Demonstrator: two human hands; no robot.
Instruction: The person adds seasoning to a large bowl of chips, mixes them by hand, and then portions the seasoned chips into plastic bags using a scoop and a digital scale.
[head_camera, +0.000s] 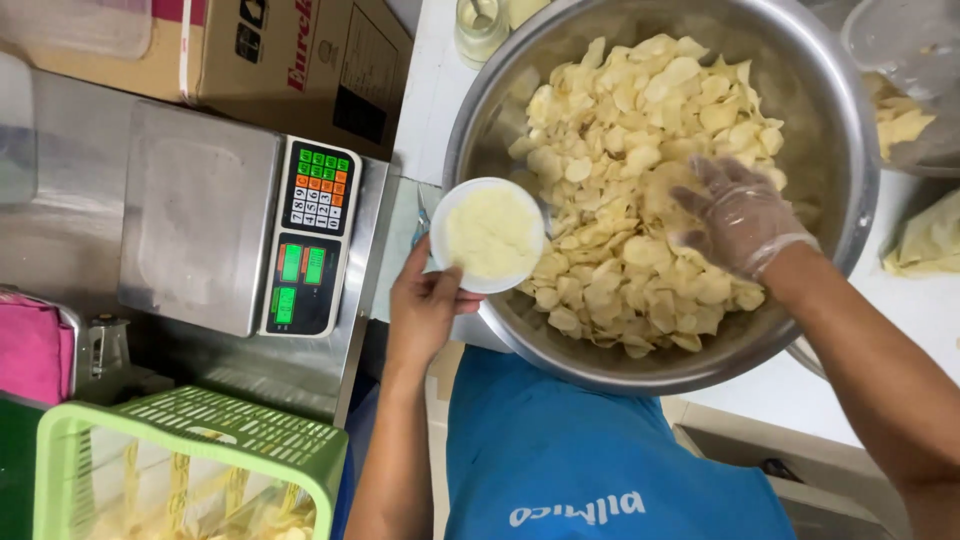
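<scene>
Left hand (425, 305), bare, holds a small white bowl (488, 235) by its near rim, fingers clamped on it. Bowl sits over the near-left rim of the big steel basin (850, 150), roughly level; it holds pale yellow powder or grated stuff, cannot tell which.

Right hand (742, 215), in a clear glove, lies on the chips (640, 150) inside the basin, fingers spread and loose, clamped on nothing. Chips fill most of the basin, piled toward the far side.

Step, as judged: seasoning the chips; powder not yet tipped, hand placed for tossing. Next move would call for a slow tilt of the bowl over the pile's middle, spreading rather than dumping, with gentle tossing so chips do not break.

Scale (200, 225) stands left of the basin, pan bare. Green basket (190, 440) at the near-left corner; cardboard box (300, 60) beyond the scale.
</scene>
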